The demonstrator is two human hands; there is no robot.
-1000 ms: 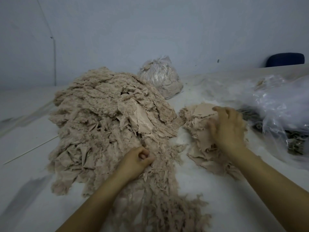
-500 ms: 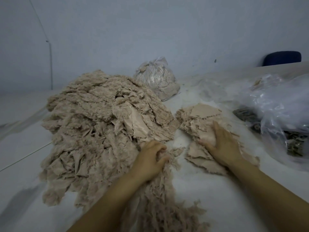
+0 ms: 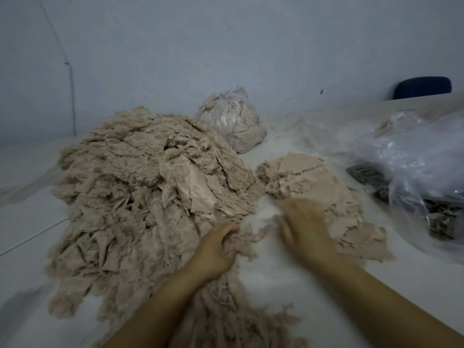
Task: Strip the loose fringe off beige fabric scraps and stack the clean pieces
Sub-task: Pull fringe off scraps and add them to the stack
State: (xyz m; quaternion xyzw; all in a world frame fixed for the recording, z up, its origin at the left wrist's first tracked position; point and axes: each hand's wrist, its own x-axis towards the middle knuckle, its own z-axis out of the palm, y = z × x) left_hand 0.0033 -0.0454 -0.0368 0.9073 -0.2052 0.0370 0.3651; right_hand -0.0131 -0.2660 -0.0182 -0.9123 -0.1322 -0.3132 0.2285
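Beige fringed fabric scrap (image 3: 239, 237) pinched in left grip (image 3: 217, 249); blurred right grip (image 3: 305, 228), state unclear. Best pulled toward three o'clock, stripping fringe cleanly.

I am in a plain textile workroom, a sorting station more than a home. My white table (image 3: 32, 222) carries a big heap of frayed beige fabric scraps (image 3: 130, 192) and a smaller flat stack of trimmed beige pieces (image 3: 313, 179). Clear plastic bags hold more: one stuffed with beige offcuts (image 3: 233, 121) by the bare pale-blue wall (image 3: 226, 46), another (image 3: 426, 167) over dark grey scraps (image 3: 369, 174). A dark blue chair back (image 3: 421, 87) shows behind the table.
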